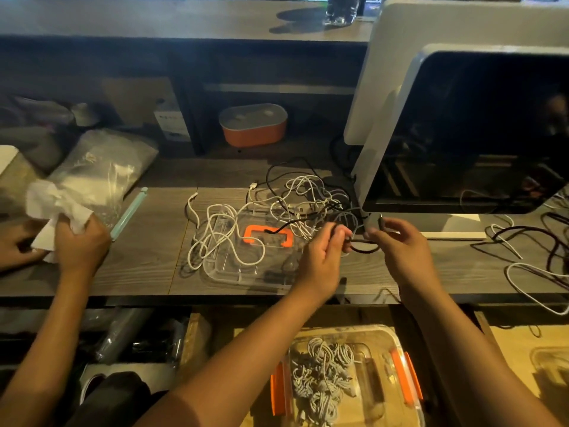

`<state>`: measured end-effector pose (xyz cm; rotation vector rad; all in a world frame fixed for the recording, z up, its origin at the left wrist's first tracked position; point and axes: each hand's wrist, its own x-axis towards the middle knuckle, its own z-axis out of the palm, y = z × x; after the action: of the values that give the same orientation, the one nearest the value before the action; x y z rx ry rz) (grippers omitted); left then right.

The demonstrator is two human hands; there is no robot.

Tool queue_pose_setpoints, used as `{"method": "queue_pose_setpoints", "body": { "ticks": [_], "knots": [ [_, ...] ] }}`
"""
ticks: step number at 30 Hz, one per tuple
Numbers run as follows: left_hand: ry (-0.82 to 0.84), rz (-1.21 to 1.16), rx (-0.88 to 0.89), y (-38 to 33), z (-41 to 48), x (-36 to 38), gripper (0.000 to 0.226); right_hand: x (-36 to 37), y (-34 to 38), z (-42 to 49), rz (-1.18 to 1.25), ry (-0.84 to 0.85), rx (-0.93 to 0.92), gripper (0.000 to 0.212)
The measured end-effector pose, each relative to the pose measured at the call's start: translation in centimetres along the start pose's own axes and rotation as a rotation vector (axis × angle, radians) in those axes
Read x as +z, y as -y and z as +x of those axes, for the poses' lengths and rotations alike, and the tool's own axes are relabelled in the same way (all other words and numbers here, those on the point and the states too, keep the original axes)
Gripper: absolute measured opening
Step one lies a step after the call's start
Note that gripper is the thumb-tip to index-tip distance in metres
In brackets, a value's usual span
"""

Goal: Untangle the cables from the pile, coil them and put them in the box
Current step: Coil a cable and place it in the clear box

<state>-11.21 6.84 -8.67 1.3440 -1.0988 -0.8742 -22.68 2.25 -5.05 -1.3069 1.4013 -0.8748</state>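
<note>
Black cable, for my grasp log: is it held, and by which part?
Left hand and right hand pinch the black cable at opposite sides of its loop.

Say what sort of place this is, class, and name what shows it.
Probably a shop or office service counter: a wooden desk below a raised ledge, a computer screen standing on it, and a box of coiled cables stored below.

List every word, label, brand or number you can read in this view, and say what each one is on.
Nothing is legible in this view.
White packet on the back shelf: small coloured and dark print, too blurred to read.
Monitor: screen dark, reflections only.
Clear box of coiled cables: no label visible.
</note>
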Motion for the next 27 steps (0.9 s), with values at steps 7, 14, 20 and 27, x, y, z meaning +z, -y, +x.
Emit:
{"method": "queue_pose_setpoints", "body": {
  "ticks": [7,14,20,27],
  "knots": [
    [0.103,-0.002,-0.237,1.9,-1.9,0.2,0.046,-1.1,-0.4,-0.1,-0.26,-0.123,-0.363,0.043],
    [-0.013,0.096,-0.079,-0.3,-0.6,-0.8,0.036,-1.2,0.7,-0.9,-0.57,0.071,-0.412,0.041],
    [0.341,0.451,-0.039,-1.7,0.7,-1.5,0.027,-1.4,0.4,-1.6,-0.66,0.274,-0.612,0.022],
    [0.455,0.644,-0.156,-1.3,0.0,-2.3,0.021,-1.6,-0.1,-1.9,-0.759,0.321,-0.472,0.018]
  ]
}}
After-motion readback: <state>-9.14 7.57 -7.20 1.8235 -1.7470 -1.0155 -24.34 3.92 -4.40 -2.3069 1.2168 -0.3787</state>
